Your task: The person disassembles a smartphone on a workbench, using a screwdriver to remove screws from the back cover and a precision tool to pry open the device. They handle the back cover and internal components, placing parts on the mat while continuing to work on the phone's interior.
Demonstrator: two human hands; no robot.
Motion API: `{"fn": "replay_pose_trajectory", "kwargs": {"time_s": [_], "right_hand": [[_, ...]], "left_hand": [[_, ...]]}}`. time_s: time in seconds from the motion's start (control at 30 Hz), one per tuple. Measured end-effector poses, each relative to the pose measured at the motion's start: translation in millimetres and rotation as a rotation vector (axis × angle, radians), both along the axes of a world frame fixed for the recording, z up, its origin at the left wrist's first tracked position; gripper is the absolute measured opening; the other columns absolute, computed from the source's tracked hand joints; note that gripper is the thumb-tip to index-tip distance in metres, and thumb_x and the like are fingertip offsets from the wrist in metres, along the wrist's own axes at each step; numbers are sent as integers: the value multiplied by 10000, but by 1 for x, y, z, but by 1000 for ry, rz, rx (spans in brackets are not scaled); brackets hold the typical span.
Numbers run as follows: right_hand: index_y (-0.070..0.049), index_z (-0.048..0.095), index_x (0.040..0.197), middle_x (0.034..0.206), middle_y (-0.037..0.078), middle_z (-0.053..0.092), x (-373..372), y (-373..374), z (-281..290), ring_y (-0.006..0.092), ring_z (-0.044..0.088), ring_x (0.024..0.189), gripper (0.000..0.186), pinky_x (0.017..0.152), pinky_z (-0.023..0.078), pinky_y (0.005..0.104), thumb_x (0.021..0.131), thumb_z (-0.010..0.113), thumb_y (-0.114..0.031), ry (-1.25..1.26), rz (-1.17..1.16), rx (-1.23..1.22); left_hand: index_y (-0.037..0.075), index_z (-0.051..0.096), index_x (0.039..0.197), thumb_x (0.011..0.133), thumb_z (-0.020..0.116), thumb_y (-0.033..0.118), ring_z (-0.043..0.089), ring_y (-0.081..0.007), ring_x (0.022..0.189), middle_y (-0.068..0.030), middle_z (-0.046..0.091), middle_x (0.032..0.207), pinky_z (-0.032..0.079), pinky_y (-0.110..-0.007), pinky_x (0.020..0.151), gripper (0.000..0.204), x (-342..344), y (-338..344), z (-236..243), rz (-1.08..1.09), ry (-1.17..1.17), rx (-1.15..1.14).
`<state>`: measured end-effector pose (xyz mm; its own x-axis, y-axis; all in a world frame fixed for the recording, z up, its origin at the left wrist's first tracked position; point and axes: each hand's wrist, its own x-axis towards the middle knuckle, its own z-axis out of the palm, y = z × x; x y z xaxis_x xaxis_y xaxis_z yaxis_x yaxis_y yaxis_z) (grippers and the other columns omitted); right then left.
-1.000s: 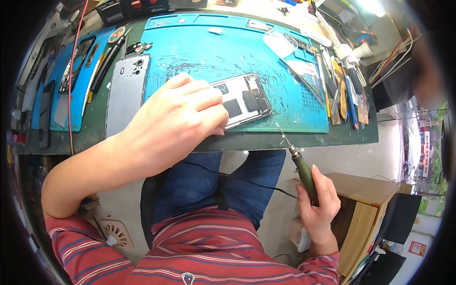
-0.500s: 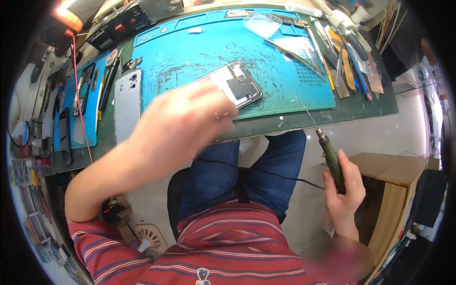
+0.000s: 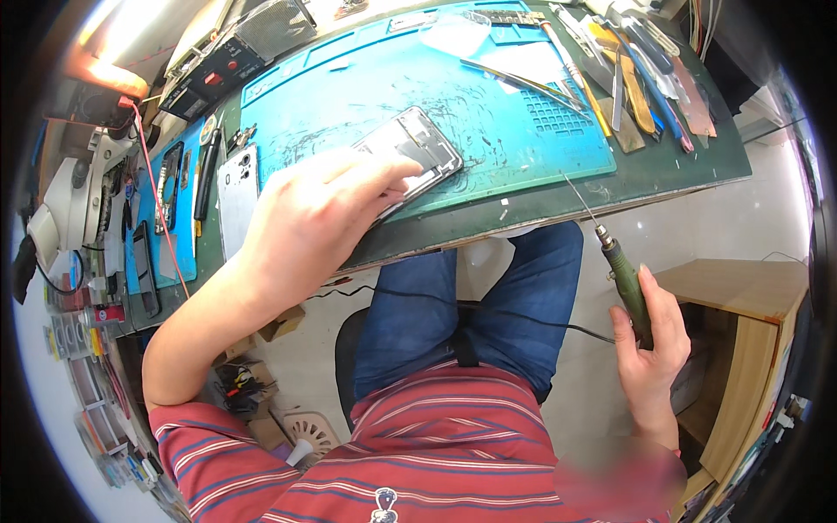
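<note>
An opened phone point(image 3: 427, 148) lies at a slant near the front edge of the blue mat, its dark battery-like block and pale inner frame showing. My left hand point(image 3: 318, 205) is over its near left part, fingers curled together at the phone's edge; the thumb is mostly hidden. Away to the right, off the bench's front edge, my right hand point(image 3: 654, 344) is closed around a green pen-shaped rotary tool point(image 3: 629, 288). A long thin bit points up-left from it toward the mat corner. The tool's black cord point(image 3: 523, 320) runs left across my lap.
The blue mat point(image 3: 349, 96) covers most of the bench. At its right lie tweezers point(image 3: 523, 84), knives and an orange-handled tool point(image 3: 634, 87). A grey phone back point(image 3: 237, 192) and a black-and-red power unit point(image 3: 205, 78) are at left. A wooden cabinet point(image 3: 741, 288) stands at lower right.
My left hand, blurred by motion before, has settled at the phone's edge. The right hand still holds the rotary tool. The whole view has shifted slightly.
</note>
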<state>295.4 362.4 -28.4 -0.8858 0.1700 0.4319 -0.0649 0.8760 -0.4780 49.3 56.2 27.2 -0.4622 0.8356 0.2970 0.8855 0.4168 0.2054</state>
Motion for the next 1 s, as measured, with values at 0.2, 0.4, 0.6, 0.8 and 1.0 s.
{"fn": "replay_pose_trajectory", "kwargs": {"time_s": [0.2, 0.4, 0.6, 0.8, 1.0], "right_hand": [[-20, 673, 1456, 1191, 190, 755, 5, 3, -2, 331, 760, 1003, 632, 865, 607, 387, 855, 851, 62, -20, -8, -30], [-11, 671, 1453, 1208, 195, 753, 9, 5, -3, 328, 755, 1014, 614, 882, 603, 384, 867, 840, 65, -22, -21, -38], [18, 652, 1465, 1189, 170, 730, 15, 5, -8, 259, 703, 979, 561, 880, 564, 325, 929, 814, 34, -16, -18, -80], [-7, 670, 1450, 1212, 197, 750, 19, 8, -11, 329, 752, 1005, 603, 878, 604, 386, 874, 838, 59, -15, -42, -87], [-11, 673, 1449, 1196, 191, 751, 24, 9, -9, 323, 749, 989, 602, 861, 602, 385, 873, 836, 55, -3, -66, -89]], "left_hand": [[91, 730, 1287, 918, 807, 32, 759, -240, 881, -43, 793, 982, 608, -368, 788, 381, 5, 4, 2, 21, 15, -12], [81, 729, 1289, 902, 811, -2, 757, -233, 873, -49, 786, 974, 607, -350, 786, 404, 3, 1, -2, -13, 58, -4], [63, 729, 1295, 918, 798, 7, 780, -234, 888, -46, 807, 985, 609, -337, 778, 386, -1, 3, -2, -12, 69, 1], [63, 727, 1314, 933, 793, 15, 801, -240, 923, -67, 823, 1017, 616, -329, 789, 390, -1, -1, 2, -6, -3, -26], [46, 720, 1330, 875, 834, -39, 764, -250, 877, -94, 802, 1017, 609, -348, 784, 477, 4, 7, 0, -19, 26, 125]]}}
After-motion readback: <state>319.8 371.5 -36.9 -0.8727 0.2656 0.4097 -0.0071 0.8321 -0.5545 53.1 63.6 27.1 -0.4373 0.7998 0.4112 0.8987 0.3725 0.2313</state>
